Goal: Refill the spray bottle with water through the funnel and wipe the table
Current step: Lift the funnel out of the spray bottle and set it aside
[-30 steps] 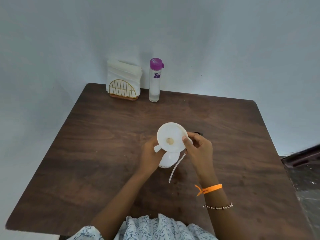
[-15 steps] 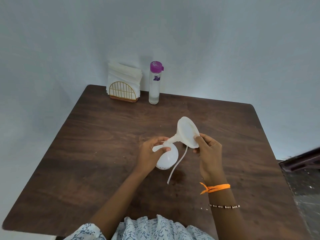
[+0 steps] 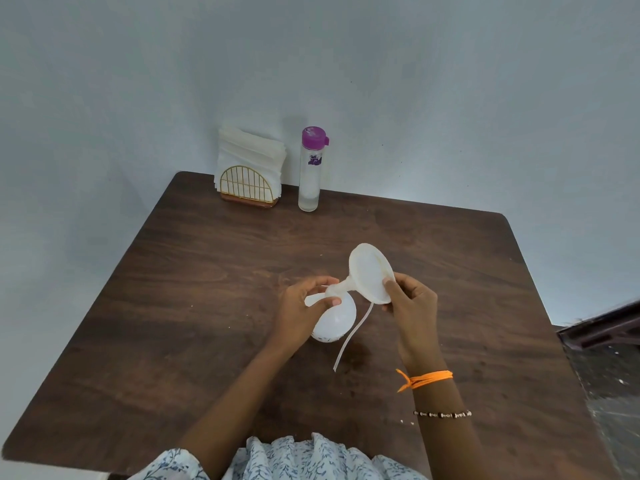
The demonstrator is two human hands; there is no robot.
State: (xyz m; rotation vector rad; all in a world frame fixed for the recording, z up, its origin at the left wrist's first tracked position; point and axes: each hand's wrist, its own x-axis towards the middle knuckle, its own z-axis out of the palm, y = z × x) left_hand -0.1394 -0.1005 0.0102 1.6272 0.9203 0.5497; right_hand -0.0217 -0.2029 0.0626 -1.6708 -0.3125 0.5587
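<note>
A small round white spray bottle (image 3: 335, 323) stands near the middle of the brown table (image 3: 194, 306). My left hand (image 3: 302, 311) grips it around the neck, and a white piece (image 3: 312, 299) sticks out left between the fingers. My right hand (image 3: 412, 306) pinches the rim of the white funnel (image 3: 369, 271). The funnel is tilted, its wide mouth facing up and right and its stem pointing down-left at the bottle's neck. A thin white tube (image 3: 349, 341) hangs down beside the bottle to the table.
A clear water bottle with a purple cap (image 3: 310, 174) stands at the table's far edge. Beside it on the left is a gold wire holder with white napkins (image 3: 247, 174). A dark object (image 3: 602, 327) lies beyond the table's right edge.
The funnel sat upright over the bottle a second ago. My right hand has tipped it over to the right, so its stem now slants toward the neck. My left hand stays on the bottle.
</note>
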